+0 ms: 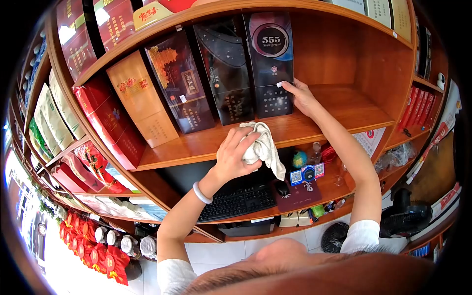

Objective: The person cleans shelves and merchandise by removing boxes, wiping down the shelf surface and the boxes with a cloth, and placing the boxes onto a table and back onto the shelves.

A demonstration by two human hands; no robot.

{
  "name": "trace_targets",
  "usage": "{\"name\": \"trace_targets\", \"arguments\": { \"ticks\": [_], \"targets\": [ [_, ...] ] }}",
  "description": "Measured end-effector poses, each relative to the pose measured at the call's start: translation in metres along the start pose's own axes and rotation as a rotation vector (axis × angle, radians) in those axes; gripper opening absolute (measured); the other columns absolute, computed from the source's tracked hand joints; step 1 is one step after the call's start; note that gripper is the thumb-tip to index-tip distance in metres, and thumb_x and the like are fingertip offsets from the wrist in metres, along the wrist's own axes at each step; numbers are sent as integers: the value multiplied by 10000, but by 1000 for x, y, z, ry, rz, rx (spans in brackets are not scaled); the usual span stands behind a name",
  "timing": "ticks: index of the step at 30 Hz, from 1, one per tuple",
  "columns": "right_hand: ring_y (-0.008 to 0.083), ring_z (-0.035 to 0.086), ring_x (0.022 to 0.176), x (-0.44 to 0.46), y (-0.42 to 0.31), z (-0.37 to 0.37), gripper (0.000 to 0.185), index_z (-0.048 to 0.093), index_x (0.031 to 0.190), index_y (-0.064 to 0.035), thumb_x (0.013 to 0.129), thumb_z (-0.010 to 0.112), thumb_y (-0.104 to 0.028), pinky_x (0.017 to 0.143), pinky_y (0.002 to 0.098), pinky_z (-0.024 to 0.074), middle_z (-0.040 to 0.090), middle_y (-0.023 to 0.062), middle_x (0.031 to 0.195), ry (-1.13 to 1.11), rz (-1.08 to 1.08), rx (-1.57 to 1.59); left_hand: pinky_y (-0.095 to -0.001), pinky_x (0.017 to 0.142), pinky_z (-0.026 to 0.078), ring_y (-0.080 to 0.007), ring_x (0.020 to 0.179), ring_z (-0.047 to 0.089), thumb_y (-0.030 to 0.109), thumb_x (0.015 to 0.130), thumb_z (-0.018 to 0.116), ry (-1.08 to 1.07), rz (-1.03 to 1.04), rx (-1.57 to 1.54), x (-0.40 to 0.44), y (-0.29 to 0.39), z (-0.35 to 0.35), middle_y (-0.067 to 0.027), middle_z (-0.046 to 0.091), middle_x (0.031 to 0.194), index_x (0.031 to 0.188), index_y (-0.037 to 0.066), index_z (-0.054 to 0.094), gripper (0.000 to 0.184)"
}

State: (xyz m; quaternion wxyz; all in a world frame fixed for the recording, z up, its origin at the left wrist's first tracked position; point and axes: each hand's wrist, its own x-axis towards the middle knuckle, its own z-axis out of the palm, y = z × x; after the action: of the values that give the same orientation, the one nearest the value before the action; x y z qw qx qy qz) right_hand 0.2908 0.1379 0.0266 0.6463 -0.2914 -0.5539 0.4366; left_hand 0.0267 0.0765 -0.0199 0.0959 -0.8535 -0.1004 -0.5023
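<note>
A crumpled white cloth (265,147) is bunched in my left hand (233,153), its loose corner hanging below the front edge of the wooden shelf (334,109). A pale bangle circles that wrist. My right hand (301,96) grips the lower right side of a dark carton marked 555 (273,64), thumb on its front and the other fingers partly hidden along its side. The carton stands upright at the right end of a row. Beside it are a black carton (223,69), a dark carton with an orange design (179,81) and an orange-gold carton (141,98).
Red boxes (110,120) stand at the row's left end. Below the shelf are a black keyboard (238,202), a mouse (281,188), a small globe (299,159) and a QR-code stand (308,174). A black fan (405,216) is at the lower right.
</note>
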Motion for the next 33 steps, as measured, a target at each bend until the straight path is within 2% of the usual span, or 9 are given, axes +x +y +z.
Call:
{"name": "trace_targets", "arguments": {
  "ticks": [16, 24, 28, 31, 33],
  "targets": [
    [122, 549, 888, -3, 0, 3, 422, 481, 1133, 2, 809, 629, -223, 780, 262, 448, 575, 57, 988, -6, 2, 5, -365, 718, 472, -307, 890, 514, 136, 497, 690, -19, -1, 1, -1, -1, 0, -120, 530, 1037, 1034, 66, 559, 557],
    [128, 542, 900, -1, 1, -1, 495, 491, 1112, 8, 785, 643, -331, 809, 253, 417, 584, 59, 972, 11, 4, -30, -367, 724, 471, -311, 891, 515, 136, 497, 694, -19, -6, 9, 0, 0, -1, -126, 532, 1034, 1022, 56, 563, 547],
    [129, 540, 900, -5, -4, 1, 494, 495, 1097, 7, 783, 642, -345, 816, 253, 411, 584, 57, 965, 28, -1, -27, -363, 731, 469, -309, 897, 515, 136, 496, 696, -23, -8, 6, -1, -1, 0, -122, 530, 1038, 1022, 57, 562, 549],
    [126, 536, 868, -6, -5, 1, 498, 501, 1088, -3, 780, 639, -369, 783, 247, 414, 580, 49, 953, 92, -31, -17, -361, 734, 468, -304, 898, 515, 135, 492, 701, -17, -8, 10, 0, 0, 0, -118, 529, 1041, 1022, 60, 562, 553],
    [120, 526, 844, -8, -8, 1, 498, 515, 1075, -20, 776, 632, -401, 750, 238, 408, 570, 41, 934, 273, -69, -104, -360, 734, 467, -301, 898, 515, 134, 488, 704, -15, -8, 10, 1, 1, -1, -116, 528, 1043, 1022, 61, 562, 557]
  ]
}}
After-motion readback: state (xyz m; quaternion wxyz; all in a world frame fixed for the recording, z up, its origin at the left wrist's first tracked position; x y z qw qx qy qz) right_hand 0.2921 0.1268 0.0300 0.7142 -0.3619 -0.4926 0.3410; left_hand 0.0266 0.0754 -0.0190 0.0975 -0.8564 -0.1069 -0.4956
